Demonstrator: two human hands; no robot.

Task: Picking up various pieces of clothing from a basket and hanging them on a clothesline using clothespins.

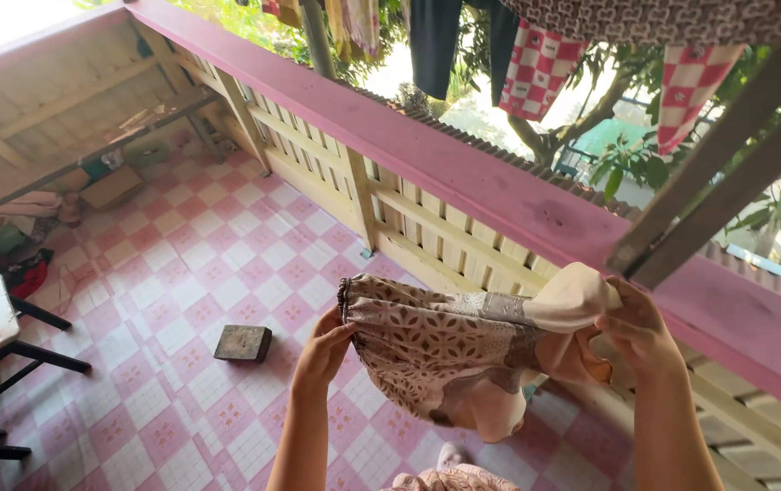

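Two bare hands hold a brown patterned garment (463, 350) stretched between them at chest height: left hand (322, 350) pinches one gathered edge, right hand (636, 327) grips the other. Apparently it is being straightened; beyond, a pink railing (463, 173) and hanging laundry (536, 64).

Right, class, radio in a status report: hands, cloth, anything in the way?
Left hand and right hand grip patterned cloth, stretched between them. Pink railing just beyond. Nothing between the hands.
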